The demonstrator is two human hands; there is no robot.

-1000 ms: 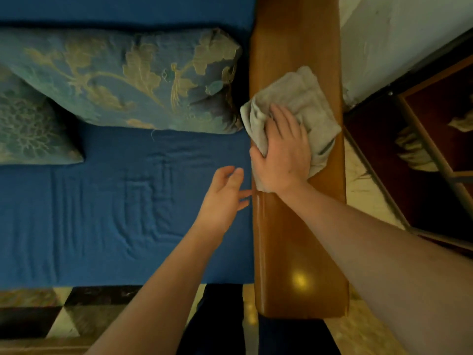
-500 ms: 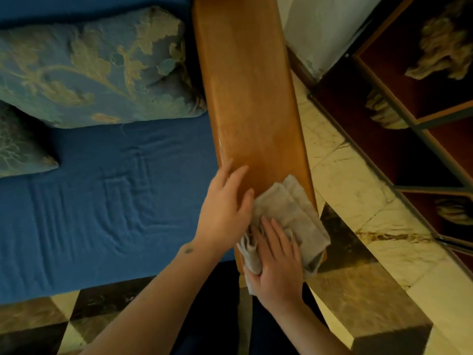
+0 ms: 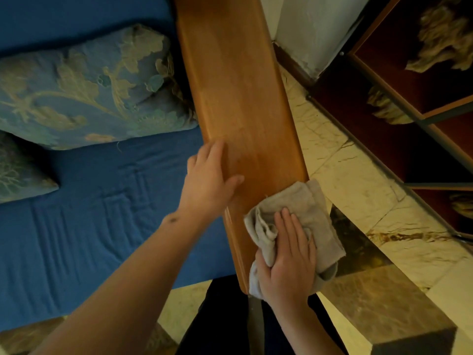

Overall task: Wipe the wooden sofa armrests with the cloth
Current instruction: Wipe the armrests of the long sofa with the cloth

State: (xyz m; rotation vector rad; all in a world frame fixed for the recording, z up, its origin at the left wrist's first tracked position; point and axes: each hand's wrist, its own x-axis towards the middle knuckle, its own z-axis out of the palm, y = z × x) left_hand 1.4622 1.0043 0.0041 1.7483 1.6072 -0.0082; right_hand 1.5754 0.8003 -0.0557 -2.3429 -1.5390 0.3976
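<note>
A broad polished wooden armrest (image 3: 238, 98) runs from the top centre down toward me. A folded grey cloth (image 3: 307, 208) covers its near end and hangs over the right edge. My right hand (image 3: 289, 257) lies flat on the cloth, thumb tucked under a fold, pressing it onto the wood. My left hand (image 3: 210, 180) rests palm down on the armrest's left edge just beyond the cloth, fingers spread, holding nothing.
The blue sofa seat (image 3: 89, 221) lies to the left, with a floral blue-and-gold cushion (image 3: 87, 90) against the armrest and a second cushion (image 3: 18, 170) at the far left. A marble floor (image 3: 358, 180) and a dark red wooden shelf unit (image 3: 414, 103) are on the right.
My right hand has drawn the cloth down the armrest from its middle to the near end. My left hand has come off the seat side and settled flat on the wood.
</note>
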